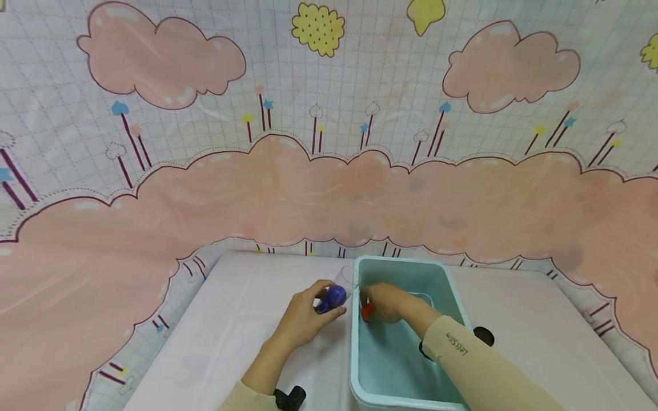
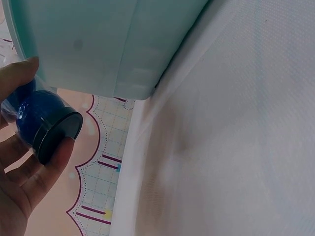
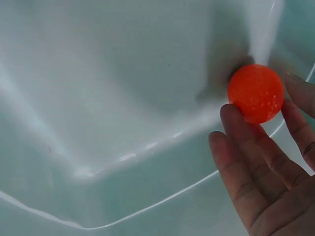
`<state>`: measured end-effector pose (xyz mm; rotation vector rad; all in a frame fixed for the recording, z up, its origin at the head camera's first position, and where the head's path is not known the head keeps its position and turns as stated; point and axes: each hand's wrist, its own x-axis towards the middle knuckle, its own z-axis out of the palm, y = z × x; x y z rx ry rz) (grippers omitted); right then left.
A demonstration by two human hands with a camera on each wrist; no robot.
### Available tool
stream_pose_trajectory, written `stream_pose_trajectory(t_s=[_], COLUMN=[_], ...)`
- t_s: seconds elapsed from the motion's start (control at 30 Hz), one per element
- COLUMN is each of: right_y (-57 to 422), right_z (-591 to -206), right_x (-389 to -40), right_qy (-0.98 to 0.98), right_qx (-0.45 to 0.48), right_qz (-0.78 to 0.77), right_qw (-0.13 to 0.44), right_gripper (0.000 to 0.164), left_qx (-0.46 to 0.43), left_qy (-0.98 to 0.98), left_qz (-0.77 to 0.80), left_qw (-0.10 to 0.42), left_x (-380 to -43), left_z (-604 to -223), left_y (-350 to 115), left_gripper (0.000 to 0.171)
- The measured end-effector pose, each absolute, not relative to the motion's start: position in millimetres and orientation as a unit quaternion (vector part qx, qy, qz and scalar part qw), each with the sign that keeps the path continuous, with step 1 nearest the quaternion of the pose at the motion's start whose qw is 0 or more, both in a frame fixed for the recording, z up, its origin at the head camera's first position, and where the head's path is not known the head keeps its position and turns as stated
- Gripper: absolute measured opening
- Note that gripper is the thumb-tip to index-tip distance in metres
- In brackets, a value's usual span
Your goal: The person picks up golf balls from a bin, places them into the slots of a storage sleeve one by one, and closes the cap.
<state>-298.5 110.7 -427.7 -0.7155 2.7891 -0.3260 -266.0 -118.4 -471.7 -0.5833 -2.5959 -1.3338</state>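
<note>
Just left of the bin, my left hand (image 1: 302, 319) grips a clear tube (image 1: 347, 276) with blue balls (image 1: 336, 295) inside. The left wrist view shows the tube's round dark end cap (image 2: 58, 135) against a fingertip, with a blue ball (image 2: 40, 114) behind it. My right hand (image 1: 388, 302) reaches into the pale teal bin (image 1: 406, 374) by its left wall. An orange ball (image 3: 256, 93) is held among the right hand's fingers (image 3: 241, 172), low in the bin near a water line. Part of this ball is hidden in the head view.
A white-covered table (image 1: 205, 348) lies under the bin. Behind it hangs a curtain (image 1: 329, 194) printed with pink clouds. Dark wrist camera mounts (image 1: 291, 398) sit on the sleeves, and the right forearm crosses the bin's right rim.
</note>
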Motion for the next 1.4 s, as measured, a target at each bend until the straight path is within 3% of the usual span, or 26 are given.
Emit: stream_pose_trajectory(t_s=[0.5, 1.4], right_y=[106, 124], right_z=[-438, -401], right_x=[-299, -311], right_qy=[0.961, 0.948], right_qx=[-0.229, -0.255], right_qz=[-0.074, -0.147], right_qw=[0.138, 0.119], right_gripper=[0.031, 0.026], left_qx=[-0.193, -0.19], left_qy=[-0.869, -0.871], left_qz=[-0.446, -0.444], left_qw=[0.088, 0.089], left_x=[-263, -267], left_z=[-476, -471], left_y=[-118, -114], left_gripper=[0.047, 0.048])
